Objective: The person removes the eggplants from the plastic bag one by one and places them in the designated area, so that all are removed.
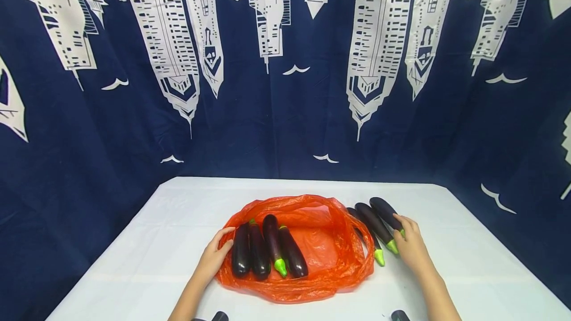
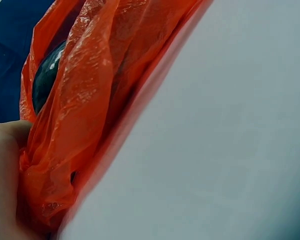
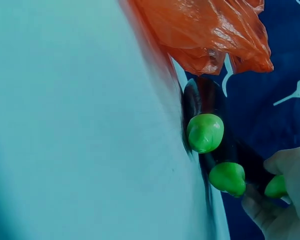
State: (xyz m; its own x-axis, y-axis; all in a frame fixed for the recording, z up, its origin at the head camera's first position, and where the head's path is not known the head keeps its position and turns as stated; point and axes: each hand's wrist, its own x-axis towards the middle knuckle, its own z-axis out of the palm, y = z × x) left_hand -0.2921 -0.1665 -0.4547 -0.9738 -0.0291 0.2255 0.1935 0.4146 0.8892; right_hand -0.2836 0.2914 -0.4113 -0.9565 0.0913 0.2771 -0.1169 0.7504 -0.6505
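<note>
An orange plastic bag (image 1: 314,247) lies spread open on the table, its rim standing up around several dark purple eggplants (image 1: 291,254). My left hand (image 1: 213,256) holds the bag's left edge; in the left wrist view the film bunches beside my thumb, and a dark eggplant (image 2: 46,77) shows behind it. Right of the bag, my right hand (image 1: 411,244) grips the outermost eggplant (image 1: 382,210) near its green stem end. Thumb and fingers sit on either side of that green end (image 3: 276,187) in the right wrist view. My palms are mostly hidden.
Two more eggplants lie between the bag and my right hand, one (image 1: 373,222) beside the gripped one, the other (image 1: 378,255) partly behind the bag's rim. All rest on a white table (image 1: 134,256). A dark blue curtain (image 1: 276,128) with white buildings hangs behind.
</note>
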